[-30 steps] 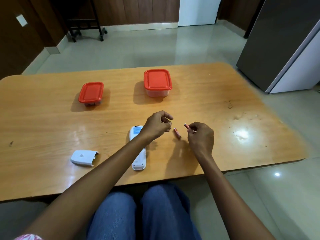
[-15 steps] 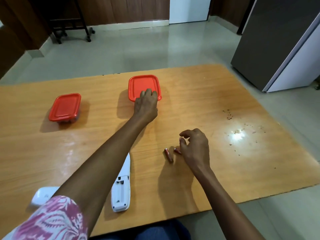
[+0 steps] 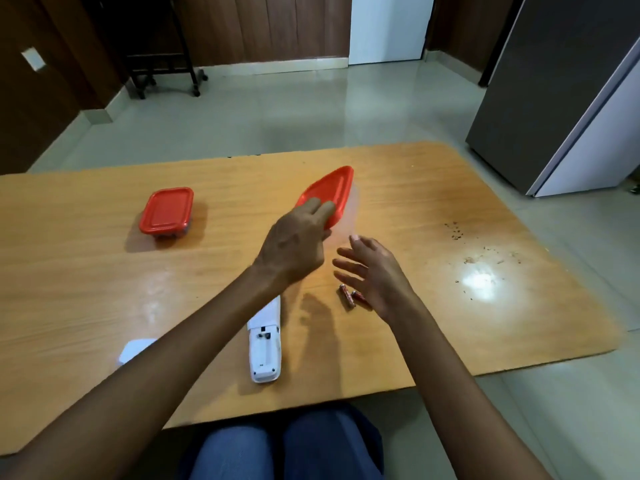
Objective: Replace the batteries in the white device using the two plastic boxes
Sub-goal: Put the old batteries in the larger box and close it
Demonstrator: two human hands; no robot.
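**Box in hand, lid not yet off**

Left hand (image 3: 294, 244) gripping larger red-lidded box (image 3: 329, 195), tilted and blurred, held over table (image 3: 450, 209). Right hand (image 3: 372, 271) open, fingers spread, empty, beside the box. Two batteries (image 3: 351, 296) lying just beside that hand. White device (image 3: 265, 344) near front edge, compartment open and empty; long axis running away from the sitter, battery end nearest. Smaller box (image 3: 167, 212) closed, well apart at left. Likely step: opening the box for the batteries. Next: steadying the base, prising the lid

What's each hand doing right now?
Left hand: closed on the tilted red-lidded box.
Right hand: open, empty, beside the batteries.
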